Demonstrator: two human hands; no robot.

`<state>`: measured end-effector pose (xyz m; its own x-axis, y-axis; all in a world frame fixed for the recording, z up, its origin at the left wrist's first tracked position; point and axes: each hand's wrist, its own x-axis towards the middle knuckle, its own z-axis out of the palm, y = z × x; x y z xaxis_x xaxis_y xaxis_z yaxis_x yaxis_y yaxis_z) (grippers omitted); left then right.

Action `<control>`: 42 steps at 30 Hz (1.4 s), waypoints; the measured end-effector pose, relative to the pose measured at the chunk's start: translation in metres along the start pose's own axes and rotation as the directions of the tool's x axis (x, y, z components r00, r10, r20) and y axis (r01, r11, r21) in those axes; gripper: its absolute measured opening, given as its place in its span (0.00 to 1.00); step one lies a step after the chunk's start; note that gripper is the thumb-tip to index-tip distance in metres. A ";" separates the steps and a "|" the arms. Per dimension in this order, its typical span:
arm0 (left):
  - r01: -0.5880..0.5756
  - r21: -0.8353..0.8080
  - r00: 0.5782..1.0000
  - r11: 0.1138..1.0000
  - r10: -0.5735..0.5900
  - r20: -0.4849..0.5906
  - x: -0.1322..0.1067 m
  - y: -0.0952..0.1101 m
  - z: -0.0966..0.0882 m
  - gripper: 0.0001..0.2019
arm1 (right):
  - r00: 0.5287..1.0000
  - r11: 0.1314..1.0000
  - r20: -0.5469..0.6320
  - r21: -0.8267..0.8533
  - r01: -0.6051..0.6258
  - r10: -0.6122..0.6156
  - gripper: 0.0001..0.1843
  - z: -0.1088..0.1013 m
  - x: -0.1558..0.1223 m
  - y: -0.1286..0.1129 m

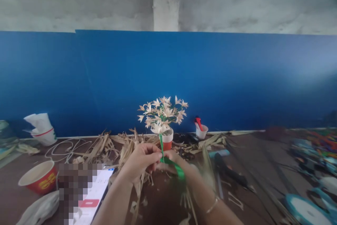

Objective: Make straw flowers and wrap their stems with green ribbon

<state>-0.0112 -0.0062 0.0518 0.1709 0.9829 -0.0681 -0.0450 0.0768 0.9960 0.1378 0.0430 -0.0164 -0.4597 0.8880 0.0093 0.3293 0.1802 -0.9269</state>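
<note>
Centred in the head view, my left hand (pixel 144 158) is closed, its thumb and fingertips pinching a thin upright flower stem (pixel 161 144) covered in green. A pale husk-like flower (pixel 159 127) tops this stem. My right hand (pixel 172 158) is closed beside it at the stem's lower part, with a green tape (pixel 179 171) running from the fingers and trailing over the wrist side. Its fingertips are partly hidden. Just behind my hands, a bunch of cream flowers (pixel 165 111) on green stems stands in a red and white cup (pixel 167 140).
Dry corn husks (pixel 98 149) lie along the blue wall panel (pixel 168 67). At left are a red paper bowl (pixel 39 177), a lit phone (pixel 92 197) and a cup with white paper (pixel 44 132). To the right, a white cup (pixel 201 132), a black-handled tool (pixel 231 174) and a ribbon spool (pixel 305 211).
</note>
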 end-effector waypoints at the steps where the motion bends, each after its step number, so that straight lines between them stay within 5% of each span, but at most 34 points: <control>1: -0.014 -0.007 1.000 1.000 0.013 -0.025 0.000 0.001 0.000 0.08 | 0.999 0.998 -0.039 -0.061 -0.005 0.002 0.07 -0.008 0.001 -0.002; 6: -0.025 -0.026 0.998 0.999 0.024 -0.057 -0.003 0.005 0.001 0.09 | 0.955 0.939 -0.296 -0.329 -0.099 -0.003 0.06 -0.042 -0.020 -0.021; 8: -0.025 -0.021 0.998 0.999 0.024 -0.056 -0.003 0.006 0.001 0.09 | 0.973 0.845 -0.229 -0.518 -0.134 0.014 0.08 -0.052 -0.032 -0.031; 10: -0.034 -0.028 0.997 0.999 0.032 -0.065 -0.003 0.005 0.001 0.09 | 0.992 0.925 -0.120 -0.374 -0.068 0.025 0.05 -0.059 -0.039 -0.039; 12: -0.039 -0.043 0.995 0.998 0.035 -0.089 -0.002 0.003 0.002 0.10 | 0.993 1.000 -0.113 0.023 -0.015 0.017 0.02 -0.061 -0.040 -0.044; 14: -0.037 -0.055 0.993 0.998 0.031 -0.112 -0.001 0.002 0.004 0.10 | 0.989 0.915 -0.145 0.402 0.035 0.026 0.08 -0.059 -0.038 -0.048; 17: -0.041 -0.063 0.994 0.997 0.034 -0.106 0.000 0.000 0.006 0.11 | 0.995 0.770 -0.097 0.635 0.055 0.009 0.12 -0.050 -0.034 -0.052; 20: -0.037 -0.063 0.996 0.997 0.032 -0.081 -0.001 -0.001 0.008 0.11 | 0.997 0.741 -0.075 0.669 0.058 -0.011 0.13 -0.041 -0.033 -0.056; 30: -0.037 -0.047 0.998 0.998 0.034 -0.050 -0.002 -0.002 0.010 0.11 | 0.998 0.850 -0.033 0.524 0.061 -0.051 0.05 -0.033 -0.032 -0.052; 42: 0.040 -0.103 0.990 0.994 -0.025 0.138 -0.008 -0.002 0.015 0.11 | 0.989 0.717 0.136 0.695 -0.056 -0.055 0.13 -0.032 -0.032 -0.046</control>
<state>0.0026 -0.0165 0.0512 0.3060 0.9483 -0.0848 -0.1393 0.1327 0.9813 0.1640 0.0199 0.0381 -0.5846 0.8113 0.0091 -0.3115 -0.2141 -0.9258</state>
